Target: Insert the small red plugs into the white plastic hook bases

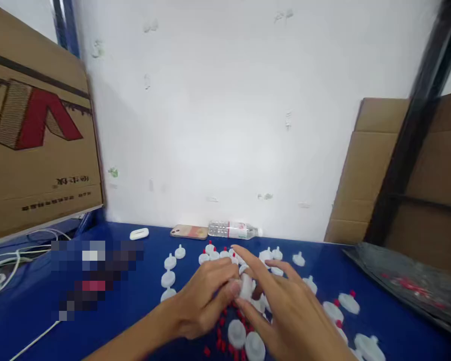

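Near the front middle of the table, my left hand (210, 298) pinches a small white plastic cap (247, 287) between thumb and fingers. From the other side my right hand (285, 301) closes round the same cap, its thumb below and a curled finger behind; the index finger is stretched forward. My fingers partly hide the cap. Below the hands lie more white round caps (236, 334) and many tiny red tips (221, 343). Beyond the hands is a cluster of white caps with spouts (214, 254), several with red tips on them.
White spouted caps (168, 279) stand in a row at left; others with red tips (349, 303) lie at right. A phone (189, 231) and a plastic bottle (235, 229) lie by the wall. A dark plastic bag (409, 286) holds red pieces. White cables (18, 255) run at left.
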The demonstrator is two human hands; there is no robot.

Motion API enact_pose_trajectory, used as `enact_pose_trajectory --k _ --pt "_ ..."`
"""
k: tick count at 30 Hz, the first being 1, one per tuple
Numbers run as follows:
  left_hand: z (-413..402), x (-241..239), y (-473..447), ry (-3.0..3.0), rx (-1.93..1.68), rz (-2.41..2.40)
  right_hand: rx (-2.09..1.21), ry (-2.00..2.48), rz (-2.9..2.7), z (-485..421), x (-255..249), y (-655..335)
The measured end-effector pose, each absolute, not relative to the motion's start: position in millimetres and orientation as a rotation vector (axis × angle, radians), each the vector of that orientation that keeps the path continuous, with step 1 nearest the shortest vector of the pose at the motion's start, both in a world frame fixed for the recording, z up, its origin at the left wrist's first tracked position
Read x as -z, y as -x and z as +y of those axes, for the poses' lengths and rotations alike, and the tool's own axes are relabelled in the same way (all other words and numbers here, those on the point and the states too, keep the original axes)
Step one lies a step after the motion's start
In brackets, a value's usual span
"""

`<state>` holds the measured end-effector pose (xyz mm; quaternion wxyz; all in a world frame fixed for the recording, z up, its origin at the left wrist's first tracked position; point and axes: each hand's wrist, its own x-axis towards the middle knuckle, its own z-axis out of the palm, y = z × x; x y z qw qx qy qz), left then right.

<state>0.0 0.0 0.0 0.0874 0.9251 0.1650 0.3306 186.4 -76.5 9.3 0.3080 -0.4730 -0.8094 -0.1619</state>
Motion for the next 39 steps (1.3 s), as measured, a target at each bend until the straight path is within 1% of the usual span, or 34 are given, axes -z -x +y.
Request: enact_pose_trajectory --k 3,7,14,18,21,27,29,31,35,37,39 --pt "20 -5 6 -2.848 -0.986 0.879 0.501 1.240 -2.053 -79 -18 -187" --pt "51 -12 23 -2.901 -0.918 1.211 0.592 1.235 -1.964 -83 -25 -185" --pt "81 4 50 -3.016 -0.477 1.512 0.616 1.214 -1.953 -84 -29 -183" --pt "79 8 45 -3.018 -0.421 1.604 0.628 1.231 -1.935 -83 -27 -184" --pt "75 8 36 -3.023 -0.502 1.592 0.643 1.243 -1.911 -84 -27 -185" --pt "72 19 25 -3.072 -0.575 1.341 0.665 1.248 -1.914 -86 -28 -186" --pt "74 20 25 -3.071 -0.661 1.273 0.671 1.260 -1.923 -86 -27 -187" --pt "75 17 25 -3.048 -0.821 1.216 0.676 1.264 -1.933 -86 -27 -187" --pt "67 6 21 -2.927 -1.276 1.062 0.688 1.310 -1.926 -83 -23 -188" --pt "56 2 15 -2.878 -1.454 0.902 0.685 1.360 -1.928 -80 -18 -188" --pt "41 0 7 -2.865 -1.555 0.688 0.679 1.404 -1.938 -76 -11 -190"
